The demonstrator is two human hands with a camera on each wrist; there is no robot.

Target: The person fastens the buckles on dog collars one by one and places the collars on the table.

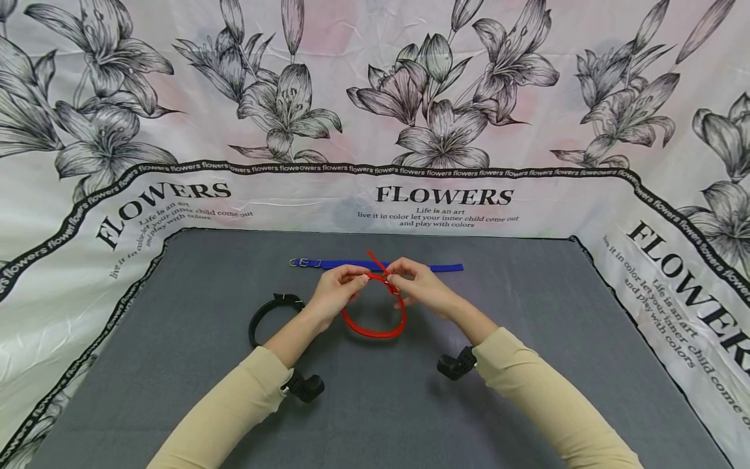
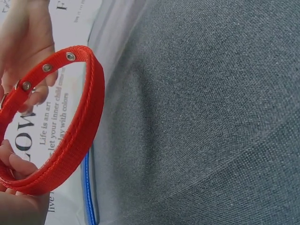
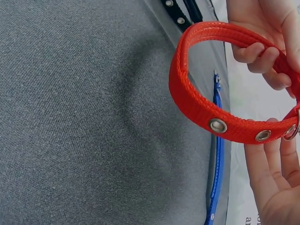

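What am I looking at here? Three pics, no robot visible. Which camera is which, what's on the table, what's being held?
No machine: a person works with bare hands. The wide picture comes from a head-worn camera; the two close-ups come from cameras on each wrist. The left hand and right hand both grip a red collar bent into a loop above the grey mat. On the mat lie a blue collar, laid out straight behind the hands, and a black collar, curled beside the left forearm.
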